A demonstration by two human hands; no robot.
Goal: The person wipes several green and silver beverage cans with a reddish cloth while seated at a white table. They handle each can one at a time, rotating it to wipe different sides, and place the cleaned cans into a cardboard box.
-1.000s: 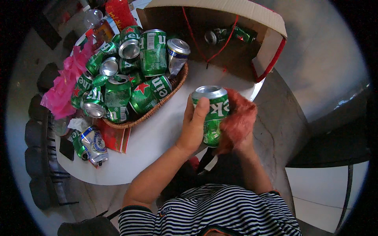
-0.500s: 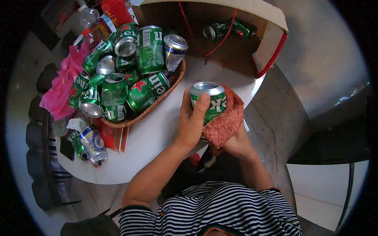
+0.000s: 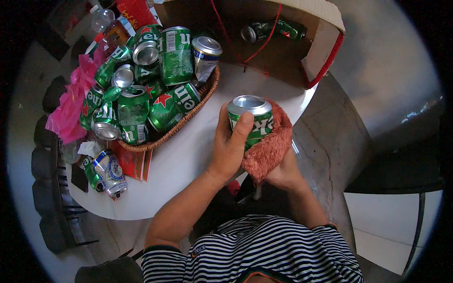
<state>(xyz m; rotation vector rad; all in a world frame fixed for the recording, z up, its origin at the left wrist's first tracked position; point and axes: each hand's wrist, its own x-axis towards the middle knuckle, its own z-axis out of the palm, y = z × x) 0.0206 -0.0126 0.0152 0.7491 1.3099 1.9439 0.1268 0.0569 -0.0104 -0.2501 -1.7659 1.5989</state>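
A green drink can point(image 3: 255, 123), silver end up, is gripped by my left hand point(image 3: 227, 148), thumb across its front. Over its right side lies a fuzzy reddish-brown cloth point(image 3: 272, 144). My right hand point(image 3: 284, 170) is closed on that cloth and presses it against the can; most of its fingers are hidden behind the cloth. To the left, a wicker basket point(image 3: 177, 137) is heaped with several green cans, some dented, and a blue-and-silver can point(image 3: 206, 55) at its right end.
Under the basket is a white table point(image 3: 188, 165). An open cardboard box point(image 3: 314, 52) with red cord holds cans point(image 3: 273, 32) at the back. A crushed silver can point(image 3: 109, 170), red packets point(image 3: 134, 166) and a pink plastic bag point(image 3: 75, 101) lie at the left. Dark chairs point(image 3: 47, 198) stand beyond.
The view has shifted slightly. My hands keep hold of the can and cloth, and the cloth has been shifted a little around the can's right side.
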